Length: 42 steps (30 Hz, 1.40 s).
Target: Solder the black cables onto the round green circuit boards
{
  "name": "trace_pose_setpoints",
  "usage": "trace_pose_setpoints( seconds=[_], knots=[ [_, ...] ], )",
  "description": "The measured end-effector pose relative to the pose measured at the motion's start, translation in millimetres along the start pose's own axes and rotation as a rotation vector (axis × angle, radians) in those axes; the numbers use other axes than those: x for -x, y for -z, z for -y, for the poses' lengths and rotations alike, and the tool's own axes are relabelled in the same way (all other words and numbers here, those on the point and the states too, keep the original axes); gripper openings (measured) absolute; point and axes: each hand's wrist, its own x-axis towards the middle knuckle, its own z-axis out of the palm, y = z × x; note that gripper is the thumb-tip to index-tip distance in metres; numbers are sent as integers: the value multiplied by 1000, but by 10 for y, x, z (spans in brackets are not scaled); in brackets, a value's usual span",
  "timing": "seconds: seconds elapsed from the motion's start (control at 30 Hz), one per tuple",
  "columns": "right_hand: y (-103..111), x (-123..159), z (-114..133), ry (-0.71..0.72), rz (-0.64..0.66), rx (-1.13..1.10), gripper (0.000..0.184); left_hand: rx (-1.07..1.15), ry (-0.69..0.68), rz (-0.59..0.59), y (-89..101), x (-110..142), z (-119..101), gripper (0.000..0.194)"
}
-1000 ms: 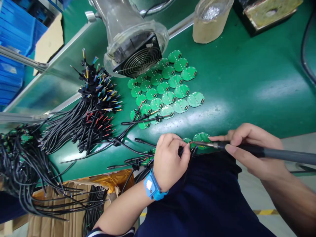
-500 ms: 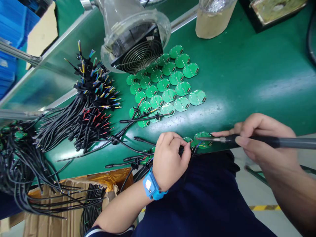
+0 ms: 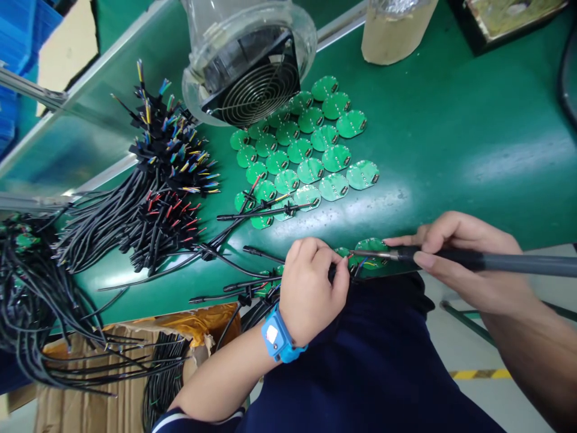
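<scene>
My left hand (image 3: 312, 279) pinches thumb and forefinger together on a black cable (image 3: 332, 274), largely hidden by the fingers, at the near edge of the green bench top (image 3: 451, 150); a red wire (image 3: 351, 255) shows beside the fingertips. I judge the cable light and pliant, best held by its sheath close to the end, and the wire thin and easily bent. Next, a rounded circuit board (image 3: 370, 245) lies flat, partly beneath the iron: probably light, rigid, inclined to slide and fragile, to be taken by the rim. My right hand (image 3: 455, 252) is clamped on the soldering iron (image 3: 471, 260), its shaft pointing left toward the wire; contact at the tip I cannot tell. The metal is presumably hot, so only the handle suits my fingers. Containers, likewise from the left: a blue bin (image 3: 22, 30), contents unclear; a cardboard box (image 3: 90, 385) holding bundled cables (image 3: 163, 367); a paper-wrapped cup (image 3: 394, 39) with crumpled foil (image 3: 400, 5) in its mouth.
</scene>
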Motion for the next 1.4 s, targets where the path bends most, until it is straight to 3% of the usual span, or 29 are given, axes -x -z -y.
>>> trace_pose_setpoints(
  seconds=[0.5,0.7,0.93,1.03,1.13,1.2,1.3,1.4],
  knots=[
    [24,15,-28,13,32,-24,14,-63,64,60,0,-34,-44,11],
    [16,20,-11,40,-87,-236,12,-70,75,63,13,-29,-54,12],
    [15,26,-44,3,-26,-133,15,-85,64,42,-22,-17,-58,11],
    [4,22,-46,41,-96,-223,14,-71,48,38,7,-14,-56,10],
    [-31,10,-40,80,-263,-292,13,-40,17,6,113,-91,25,8],
    [-62,-2,-38,107,-352,-320,14,-112,-2,-92,199,-206,148,10],
    [-91,-22,-36,135,-403,-376,15,-307,-41,-227,295,-427,394,14],
    [-54,-42,-25,173,-431,-411,13,-361,-111,-202,356,-595,571,8]
  ],
)
